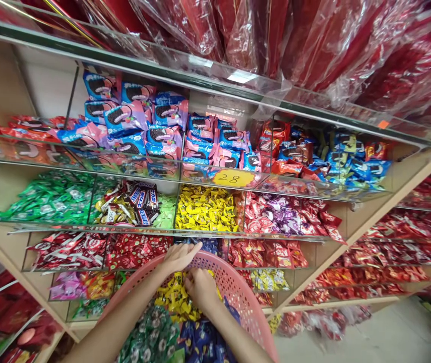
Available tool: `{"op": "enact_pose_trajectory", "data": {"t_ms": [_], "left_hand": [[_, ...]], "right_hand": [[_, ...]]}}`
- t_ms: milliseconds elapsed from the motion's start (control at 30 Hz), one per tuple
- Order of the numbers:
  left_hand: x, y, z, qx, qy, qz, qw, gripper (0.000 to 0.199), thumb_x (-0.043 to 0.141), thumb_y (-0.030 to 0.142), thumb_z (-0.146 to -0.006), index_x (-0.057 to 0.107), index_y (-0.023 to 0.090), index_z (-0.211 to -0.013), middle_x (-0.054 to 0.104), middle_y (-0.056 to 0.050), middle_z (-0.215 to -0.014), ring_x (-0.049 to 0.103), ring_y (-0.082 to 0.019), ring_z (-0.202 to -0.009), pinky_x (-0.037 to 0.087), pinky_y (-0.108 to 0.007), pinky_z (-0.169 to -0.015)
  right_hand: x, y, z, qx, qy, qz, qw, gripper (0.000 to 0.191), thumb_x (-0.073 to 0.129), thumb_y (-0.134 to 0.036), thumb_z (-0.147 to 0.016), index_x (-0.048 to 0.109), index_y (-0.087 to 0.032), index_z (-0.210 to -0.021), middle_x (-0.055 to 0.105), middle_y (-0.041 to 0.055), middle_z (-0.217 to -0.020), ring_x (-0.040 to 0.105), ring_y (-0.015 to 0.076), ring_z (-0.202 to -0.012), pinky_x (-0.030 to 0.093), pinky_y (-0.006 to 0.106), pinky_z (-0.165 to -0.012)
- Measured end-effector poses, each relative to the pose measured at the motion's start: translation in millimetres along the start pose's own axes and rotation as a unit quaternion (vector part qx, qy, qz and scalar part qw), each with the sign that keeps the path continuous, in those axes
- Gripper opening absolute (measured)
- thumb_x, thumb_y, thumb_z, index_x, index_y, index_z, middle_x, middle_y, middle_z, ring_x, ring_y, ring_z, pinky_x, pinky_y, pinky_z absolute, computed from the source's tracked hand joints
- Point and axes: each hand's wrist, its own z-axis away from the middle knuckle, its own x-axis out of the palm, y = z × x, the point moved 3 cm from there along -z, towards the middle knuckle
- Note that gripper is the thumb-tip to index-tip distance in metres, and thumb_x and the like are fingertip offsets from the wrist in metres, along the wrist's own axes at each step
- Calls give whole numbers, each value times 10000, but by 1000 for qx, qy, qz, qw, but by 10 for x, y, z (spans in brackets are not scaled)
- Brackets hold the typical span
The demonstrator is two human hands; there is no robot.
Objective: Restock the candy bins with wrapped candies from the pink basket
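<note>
A pink perforated basket (243, 285) holds yellow-wrapped candies (173, 295), green-wrapped ones (150, 335) and dark blue ones (203, 340). At the basket's far rim, my left hand (179, 258) has its fingers stretched out toward the right, with nothing seen in it. My right hand (201, 288) is inside the basket, beside the yellow candies, with its fingers curled; whatever it may hold is hidden. Straight ahead, above both hands, yellow candies (205, 209) fill a shelf compartment.
Clear-fronted shelves (132, 229) hold green candies (54, 199), dark candy bars (143, 201), red packets (132, 252) and blue-pink cookie packs (124, 118). A yellow label (234, 177) reads 28. Plastic-wrapped red goods (238, 30) lie on top. More red candies (400, 227) stand at right.
</note>
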Motion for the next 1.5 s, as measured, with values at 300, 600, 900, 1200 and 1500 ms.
{"op": "enact_pose_trajectory", "data": {"t_ms": [300,600,900,1200,1500], "left_hand": [[-12,9,4,2,2,-16,1000,752,31,663,-762,651,239,-806,665,-68,-851,580,-268,-868,376,-331,-719],[8,1,-16,0,-2,-16,1000,748,33,672,-756,642,240,-795,665,-60,-815,581,-257,-847,372,-328,-726],[19,-15,-28,10,13,-21,1000,702,51,656,-769,596,225,-667,652,-59,-716,591,-253,-768,370,-318,-667],[55,-46,-50,14,12,-21,1000,691,50,650,-773,597,235,-695,650,-45,-722,586,-248,-774,359,-308,-681],[0,-2,-6,14,16,-21,1000,682,61,651,-776,585,228,-670,655,-53,-732,596,-249,-760,363,-291,-630]], "right_hand": [[-101,47,-11,11,-14,-29,999,177,464,-290,-769,605,-199,-712,639,45,-753,577,161,-750,337,212,-598],[-656,42,-103,-43,-125,-259,957,322,471,-417,-755,566,-152,-598,526,-26,-446,439,83,-396,331,190,-450],[-1463,188,-857,-31,216,-113,969,130,510,-244,-718,609,-168,-755,596,40,-787,507,143,-756,358,234,-688],[-1296,170,-955,51,298,-18,953,200,502,-335,-737,629,-181,-756,521,70,-873,421,204,-846,306,299,-727],[-1291,207,-954,60,259,-4,964,182,547,-339,-707,633,-184,-668,550,60,-863,429,204,-821,291,302,-683]]}}
